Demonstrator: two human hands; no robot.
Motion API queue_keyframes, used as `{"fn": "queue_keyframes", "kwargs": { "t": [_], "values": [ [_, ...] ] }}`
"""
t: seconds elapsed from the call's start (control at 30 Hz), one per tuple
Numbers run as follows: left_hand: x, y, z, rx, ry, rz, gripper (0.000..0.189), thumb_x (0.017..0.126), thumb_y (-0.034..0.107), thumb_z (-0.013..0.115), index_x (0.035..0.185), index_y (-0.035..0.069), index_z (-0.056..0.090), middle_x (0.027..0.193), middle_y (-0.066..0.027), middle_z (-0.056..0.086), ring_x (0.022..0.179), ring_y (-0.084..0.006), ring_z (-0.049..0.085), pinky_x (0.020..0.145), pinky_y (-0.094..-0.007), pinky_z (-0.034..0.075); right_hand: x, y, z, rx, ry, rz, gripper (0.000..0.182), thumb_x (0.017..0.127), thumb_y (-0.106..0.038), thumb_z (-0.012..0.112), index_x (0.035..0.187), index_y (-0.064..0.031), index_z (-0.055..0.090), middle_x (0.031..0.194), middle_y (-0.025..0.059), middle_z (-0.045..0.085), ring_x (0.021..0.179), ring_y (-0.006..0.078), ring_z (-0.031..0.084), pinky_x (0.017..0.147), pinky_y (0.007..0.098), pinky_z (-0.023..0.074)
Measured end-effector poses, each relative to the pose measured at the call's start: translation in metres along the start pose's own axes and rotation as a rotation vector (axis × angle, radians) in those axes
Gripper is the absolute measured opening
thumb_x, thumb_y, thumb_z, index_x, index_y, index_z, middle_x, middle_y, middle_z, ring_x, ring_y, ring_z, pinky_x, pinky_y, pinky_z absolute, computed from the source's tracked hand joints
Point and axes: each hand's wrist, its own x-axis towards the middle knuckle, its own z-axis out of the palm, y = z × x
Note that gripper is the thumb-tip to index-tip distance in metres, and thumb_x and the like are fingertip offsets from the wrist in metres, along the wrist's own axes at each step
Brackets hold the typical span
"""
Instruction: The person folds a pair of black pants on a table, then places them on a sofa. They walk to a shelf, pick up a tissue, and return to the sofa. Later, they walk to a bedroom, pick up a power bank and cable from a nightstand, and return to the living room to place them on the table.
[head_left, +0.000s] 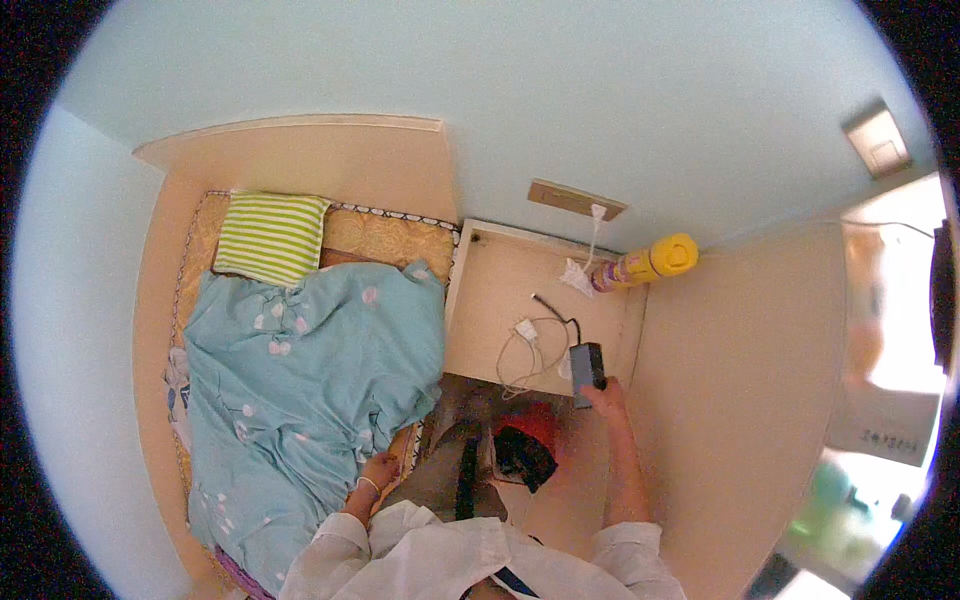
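My right hand (606, 399) grips the lower end of a dark rectangular power adapter (586, 367) at the front right edge of the wooden nightstand (487, 300). A short black cable with a plug tip (553, 307) runs from the adapter over the top. Beside it lies a looped white cable (501, 367) with a white plug or charger (526, 328). My left hand (382, 469) is by the edge of the bed, next to the blue floral quilt (315, 375); its fingers look curled, and whether they hold anything is unclear.
A yellow-capped bottle (645, 262) stands at the nightstand's back right, by a white object (576, 277) and a wall socket strip (576, 200) with a white plug. A green-striped pillow (271, 236) lies on the bed. Below the nightstand is a red container (529, 427) with a black lining.
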Motion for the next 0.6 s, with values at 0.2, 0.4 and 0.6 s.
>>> {"fn": "queue_keyframes", "kwargs": {
  "t": [0.2,0.4,0.6],
  "values": [
    [-0.006,-0.002,0.005,-0.006,-0.028,0.096,0.026,0.077,0.021,0.057,0.092,-0.001,0.060,0.069,-0.0095,0.062,0.064,-0.0152,0.060,0.055,-0.0293,0.048,-0.111,0.002,0.013,0.479,-0.124,-0.003,0.051,0.072,-0.022,0.065,0.111,0.0051,0.046,0.101,0.0140,0.056,0.089,0.0219,0.055,0.075,0.0327,0.0453],
    [-0.033,0.086,0.002,-0.186,-0.008,0.149,0.024,0.081,0.020,0.054,0.094,0.000,0.060,0.070,-0.0074,0.061,0.060,-0.0134,0.056,0.055,-0.0267,0.046,-0.199,0.008,0.010,0.671,-0.148,0.044,0.055,0.072,-0.018,0.065,0.118,0.0014,0.042,0.108,0.0129,0.053,0.093,0.0218,0.054,0.084,0.0340,0.0420],
    [-0.103,0.231,0.021,-0.594,-0.330,0.287,0.038,0.087,0.025,0.050,0.117,0.002,0.045,0.097,-0.0087,0.057,0.082,-0.0150,0.054,0.070,-0.0273,0.046,-0.287,-0.006,0.002,0.648,-0.115,-0.204,0.064,0.066,-0.023,0.069,0.119,0.0012,0.042,0.108,0.0139,0.055,0.097,0.0238,0.053,0.086,0.0340,0.0414]
  ]
}}
